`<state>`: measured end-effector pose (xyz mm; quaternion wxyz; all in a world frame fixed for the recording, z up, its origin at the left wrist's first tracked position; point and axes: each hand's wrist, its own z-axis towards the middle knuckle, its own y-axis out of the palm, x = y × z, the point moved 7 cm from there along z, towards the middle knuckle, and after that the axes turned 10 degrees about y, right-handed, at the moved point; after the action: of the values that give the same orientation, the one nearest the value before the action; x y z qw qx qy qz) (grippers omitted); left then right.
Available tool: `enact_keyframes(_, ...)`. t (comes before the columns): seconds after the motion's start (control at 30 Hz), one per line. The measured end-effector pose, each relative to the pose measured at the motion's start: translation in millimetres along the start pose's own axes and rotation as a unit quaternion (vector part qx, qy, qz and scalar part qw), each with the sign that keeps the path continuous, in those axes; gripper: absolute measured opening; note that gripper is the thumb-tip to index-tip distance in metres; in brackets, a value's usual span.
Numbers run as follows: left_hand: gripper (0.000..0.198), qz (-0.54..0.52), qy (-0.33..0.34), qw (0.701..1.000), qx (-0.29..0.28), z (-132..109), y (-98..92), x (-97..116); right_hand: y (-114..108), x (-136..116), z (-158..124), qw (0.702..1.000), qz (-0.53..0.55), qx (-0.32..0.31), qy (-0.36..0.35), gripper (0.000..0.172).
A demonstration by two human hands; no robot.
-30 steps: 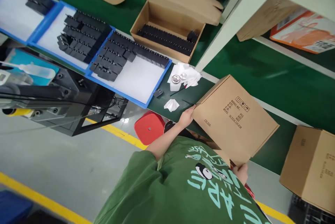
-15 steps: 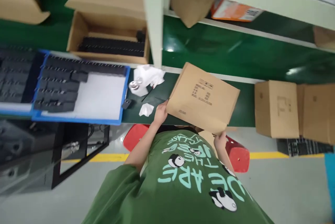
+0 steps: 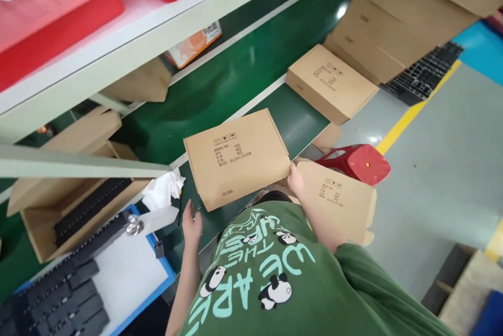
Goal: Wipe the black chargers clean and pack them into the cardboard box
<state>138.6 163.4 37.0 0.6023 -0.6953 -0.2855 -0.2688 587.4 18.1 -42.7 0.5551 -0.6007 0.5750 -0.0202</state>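
A flat cardboard box [image 3: 239,160] with black print lies at the front of the green workbench [image 3: 298,116]. At its right front corner, my right hand [image 3: 296,181] grips the edge, thumb side up. My left hand [image 3: 192,222] is off the box, just left of its near left corner, fingers apart and holding nothing. Crumpled white paper [image 3: 163,189] lies beyond that hand, and a metal-topped bottle [image 3: 135,225] stands to its left. Below my right forearm is an unfolded printed cardboard sheet [image 3: 334,199].
Another closed carton [image 3: 332,82] sits at the bench's right end, near stacked cardboard [image 3: 412,16]. On the left are an open carton [image 3: 39,226] of black parts and a blue-edged tray [image 3: 129,273]. A red stool [image 3: 361,163] stands beside the bench; a shelf post [image 3: 78,162] rises behind.
The view has swung to the right. My left hand has let go of the box's left side and moved away from it. My right hand keeps its hold on the right corner.
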Motion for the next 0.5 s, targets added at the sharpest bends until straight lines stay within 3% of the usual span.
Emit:
enact_keyframes(0.2, 0.038, -0.054, -0.051, 0.997, 0.001, 25.2, 27.7, 31.8, 3.8, -5.9, 3.6, 0.996, 0.091, 0.013, 0.006, 0.041)
enact_keyframes(0.33, 0.04, -0.043, -0.072, 0.996, 0.015, 29.6, 46.1, 49.1, 6.9, -10.1, 5.7, 0.993, 0.117, 0.015, -0.007, 0.041)
enact_keyframes(0.5, 0.041, -0.014, -0.067, 0.998, 0.01, 30.3, 56.0, 63.6, 9.8, -12.1, 7.2, 0.993, 0.116, 0.019, -0.022, 0.04)
